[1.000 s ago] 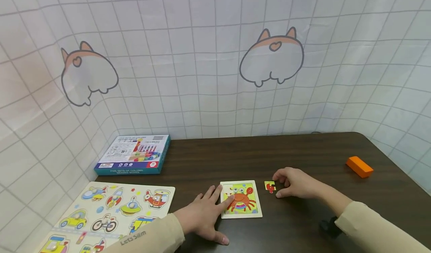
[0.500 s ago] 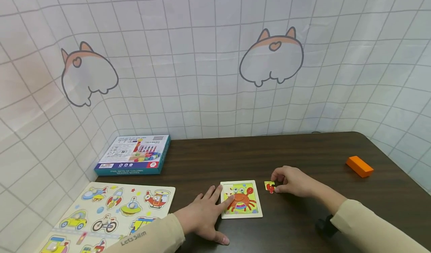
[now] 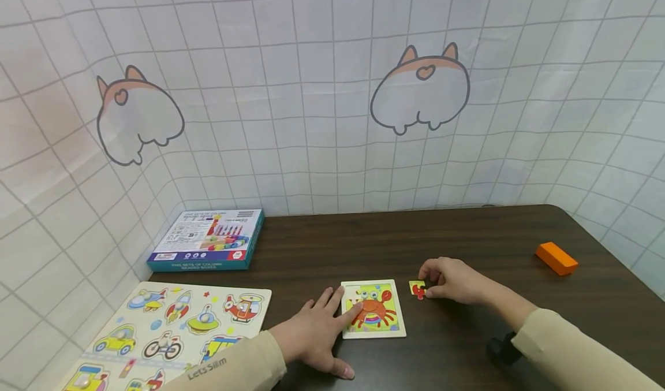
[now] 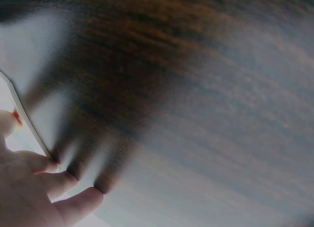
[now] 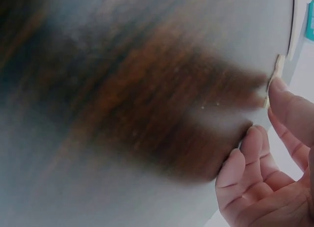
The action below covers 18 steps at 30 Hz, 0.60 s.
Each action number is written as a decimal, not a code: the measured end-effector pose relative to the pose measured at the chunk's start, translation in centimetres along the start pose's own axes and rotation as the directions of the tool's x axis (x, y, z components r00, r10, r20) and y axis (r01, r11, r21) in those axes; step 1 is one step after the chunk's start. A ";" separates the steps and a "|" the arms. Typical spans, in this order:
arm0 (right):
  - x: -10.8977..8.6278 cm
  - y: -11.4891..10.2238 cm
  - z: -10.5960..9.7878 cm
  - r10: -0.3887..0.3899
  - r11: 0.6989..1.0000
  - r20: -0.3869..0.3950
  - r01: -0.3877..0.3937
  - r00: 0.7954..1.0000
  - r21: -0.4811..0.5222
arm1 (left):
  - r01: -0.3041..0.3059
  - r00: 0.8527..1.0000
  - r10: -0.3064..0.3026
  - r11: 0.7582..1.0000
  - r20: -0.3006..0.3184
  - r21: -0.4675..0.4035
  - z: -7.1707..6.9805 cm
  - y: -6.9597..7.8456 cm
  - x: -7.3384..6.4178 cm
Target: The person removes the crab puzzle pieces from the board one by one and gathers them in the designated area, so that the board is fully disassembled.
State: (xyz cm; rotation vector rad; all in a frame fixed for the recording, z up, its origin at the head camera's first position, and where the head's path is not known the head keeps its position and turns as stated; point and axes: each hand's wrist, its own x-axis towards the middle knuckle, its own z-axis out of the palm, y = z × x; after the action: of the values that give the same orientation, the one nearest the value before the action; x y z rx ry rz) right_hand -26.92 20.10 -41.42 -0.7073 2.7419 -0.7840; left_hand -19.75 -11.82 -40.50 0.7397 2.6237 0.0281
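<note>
Left grip: your left hand [image 3: 317, 336] lies flat on the bench [image 3: 467, 241] with fingers straight and relaxed, grasping nothing; the fingertips [image 3: 354, 310] rest on the left edge of the crab puzzle [image 3: 373, 309].
Left wrist view: your fingers [image 4: 59, 180] press down on the dark wood, with the pale edge of the puzzle board at 9 o'clock of the frame.
Right grip: your right hand [image 3: 454, 281] is curled, and its fingertips [image 3: 427, 290] pinch the loose puzzle piece [image 3: 417, 289] at that piece's right edge.
Loose piece: yellow with a red shape on it, lying on the bench just beside the crab puzzle, at 3 o'clock from the board's upper right corner, a narrow strip of bench between them.
Right wrist view: blurred; your curled fingers [image 5: 255, 153] sit at 4 o'clock of the frame and a thin pale edge [image 5: 275, 72] shows just above the forefinger; you cannot tell more from it.
Crab puzzle: a square board with a red crab on yellow and green, flat on the bench between your two hands; its upper left corner shows pale.
Vehicle board [image 3: 171, 333]: at 9 o'clock from your left hand, at the bench's left edge.
Blue box [image 3: 208, 239]: at 11 o'clock from the crab puzzle, near the back wall.
Orange block [image 3: 556, 258]: at 2 o'clock from your right hand, well apart.
</note>
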 end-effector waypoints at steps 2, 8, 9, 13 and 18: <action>-0.1 -0.1 0.0 -0.008 1.000 -0.013 0.008 1.000 0.001 | 0.001 1.000 -0.001 1.000 0.002 -0.001 0.0 0.0 0.0; 0.4 -1.8 0.4 -0.073 0.997 -0.060 0.073 0.996 0.008 | -0.003 1.000 0.003 1.000 -0.003 -0.001 0.1 0.0 0.1; 0.7 -2.3 0.6 -0.084 0.996 -0.059 0.085 0.995 0.013 | -0.005 1.000 0.005 1.000 -0.003 -0.002 0.0 0.0 0.1; 2.0 -4.4 1.7 -0.138 0.990 -0.033 0.138 0.990 0.005 | -0.006 1.000 0.006 1.000 -0.001 0.002 0.0 0.0 0.1; 3.9 -6.7 3.1 -0.186 0.982 0.012 0.186 0.983 -0.033 | -0.044 0.999 0.044 0.999 -0.018 0.017 1.0 -0.8 0.9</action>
State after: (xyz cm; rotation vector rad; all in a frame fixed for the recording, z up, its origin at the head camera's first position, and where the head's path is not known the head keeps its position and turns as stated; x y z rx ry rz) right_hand -26.67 11.84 -40.65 -0.9829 2.7150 -0.7702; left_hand -20.48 -12.18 -41.84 0.8062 2.6275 0.0255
